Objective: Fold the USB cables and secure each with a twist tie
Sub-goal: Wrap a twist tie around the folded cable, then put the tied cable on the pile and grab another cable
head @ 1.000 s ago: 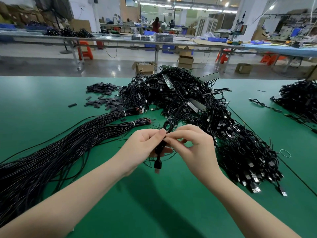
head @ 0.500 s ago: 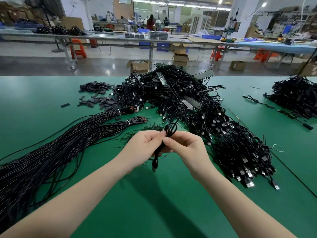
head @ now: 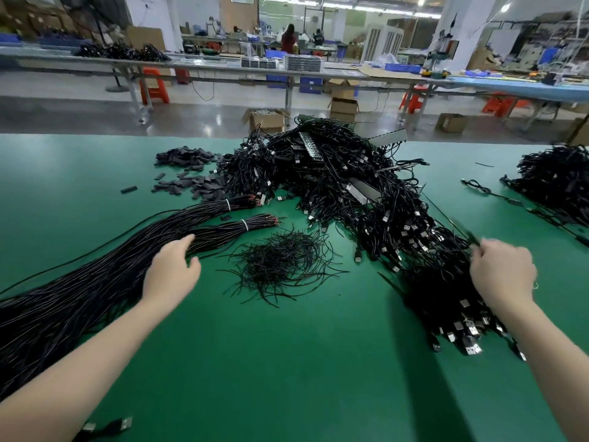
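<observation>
I find nothing legible from here. The cardboard boxes [head: 343, 107] on the floor beyond my green table [head: 287, 362] carry no print I can make out, and the USB plugs [head: 468, 342] in the pile of cables show bare metal, no marking I can read.

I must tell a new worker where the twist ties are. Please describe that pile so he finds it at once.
Start at the green table and look between the two hands. The twist ties lie there, right of the long straight cable bundle and left of the big heap of tied cables. Unlike both, they are short, thin, loose black strands without plugs.
</observation>
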A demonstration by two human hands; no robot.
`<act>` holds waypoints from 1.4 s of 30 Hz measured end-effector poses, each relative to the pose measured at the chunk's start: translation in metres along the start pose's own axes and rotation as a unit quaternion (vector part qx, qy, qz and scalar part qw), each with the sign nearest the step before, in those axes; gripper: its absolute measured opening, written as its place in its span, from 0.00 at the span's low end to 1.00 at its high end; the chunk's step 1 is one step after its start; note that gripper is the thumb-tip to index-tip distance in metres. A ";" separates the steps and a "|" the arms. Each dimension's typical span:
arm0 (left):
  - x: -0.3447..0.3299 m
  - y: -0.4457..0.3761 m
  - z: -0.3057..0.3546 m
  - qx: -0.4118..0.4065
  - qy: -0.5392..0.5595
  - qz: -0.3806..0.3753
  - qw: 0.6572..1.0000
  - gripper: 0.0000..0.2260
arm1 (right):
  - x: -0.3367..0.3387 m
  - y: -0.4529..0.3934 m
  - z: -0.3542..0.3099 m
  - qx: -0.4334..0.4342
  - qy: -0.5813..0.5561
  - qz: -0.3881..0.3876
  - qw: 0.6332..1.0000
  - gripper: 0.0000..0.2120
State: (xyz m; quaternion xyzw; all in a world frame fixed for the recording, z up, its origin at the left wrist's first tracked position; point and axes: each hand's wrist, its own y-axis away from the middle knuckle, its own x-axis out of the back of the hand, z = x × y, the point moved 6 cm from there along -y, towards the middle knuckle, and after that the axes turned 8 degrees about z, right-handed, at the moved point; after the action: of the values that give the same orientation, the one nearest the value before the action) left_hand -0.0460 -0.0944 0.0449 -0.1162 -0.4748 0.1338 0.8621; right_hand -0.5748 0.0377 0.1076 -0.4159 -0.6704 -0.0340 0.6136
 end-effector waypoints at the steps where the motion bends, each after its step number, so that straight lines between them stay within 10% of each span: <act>1: 0.000 -0.006 -0.014 0.019 -0.028 0.006 0.999 0.23 | -0.018 0.004 0.011 -0.030 0.043 -0.067 0.996 0.18; 3: 0.000 -0.016 -0.037 0.047 -0.093 0.012 0.995 0.24 | -0.037 0.012 0.025 -0.070 0.045 -0.128 0.988 0.21; 11: 0.002 -0.054 -0.114 0.097 -0.196 -0.036 0.975 0.16 | -0.016 0.071 -0.013 0.083 -0.072 0.043 0.993 0.23; 16: 0.008 -0.056 -0.126 0.092 -0.185 0.006 0.979 0.10 | -0.063 0.163 -0.069 0.200 -0.153 -0.115 0.961 0.22; 20: 0.023 -0.057 -0.126 0.120 -0.123 0.048 0.984 0.08 | -0.100 0.176 -0.105 0.163 -0.221 -0.211 0.938 0.20; 31: 0.065 -0.067 -0.056 0.012 0.078 0.140 0.987 0.05 | -0.115 0.176 -0.111 0.160 -0.157 -0.157 0.962 0.19; 42: 0.152 -0.058 0.021 -0.068 0.285 0.431 0.853 0.05 | -0.114 0.178 -0.110 0.152 -0.174 -0.163 0.959 0.18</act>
State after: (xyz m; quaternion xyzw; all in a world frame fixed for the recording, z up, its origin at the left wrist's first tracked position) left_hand 0.0208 -0.0957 0.1948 -0.4006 -0.1179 0.4206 0.8054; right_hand -0.3919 0.0335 -0.0451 -0.2025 -0.8227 0.0413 0.5295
